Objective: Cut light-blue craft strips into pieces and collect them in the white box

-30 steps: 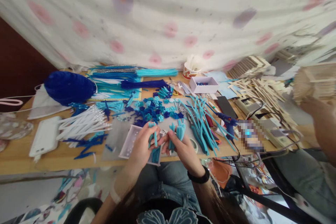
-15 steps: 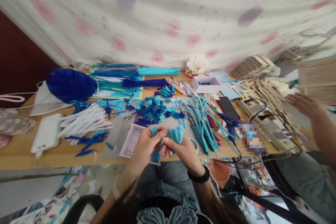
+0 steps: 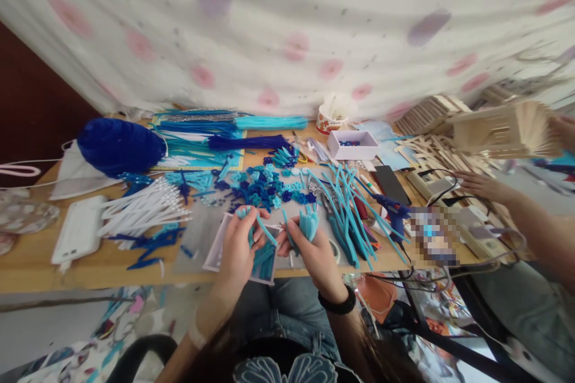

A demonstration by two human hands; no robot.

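Observation:
My left hand [image 3: 242,242] is closed on light blue pipe cleaners; one bent pipe cleaner [image 3: 266,231] sticks out from it toward the right. In my right hand [image 3: 309,251] is a bunch of folded light blue pipe cleaners [image 3: 308,222], gripped with the looped ends up. Below and between the hands stands a pale pink box [image 3: 216,246], partly hidden by my left hand, with blue-green pipe cleaner pieces [image 3: 264,264] in its right part. Just beyond lies a pile of small blue and turquoise pipe-cleaner flowers [image 3: 267,182].
White bead-tipped stems [image 3: 139,206] and a white power bank [image 3: 81,230] lie left. Long turquoise pipe cleaners [image 3: 344,209], a blue glue gun [image 3: 393,209] and power strips [image 3: 476,233] are right. A co-worker's hand [image 3: 485,185] rests near wooden sticks [image 3: 438,149].
My hands have moved apart, and a bent pipe cleaner now shows at my left hand. The co-worker's near hand has moved down and left, and the stick-built piece has shifted left.

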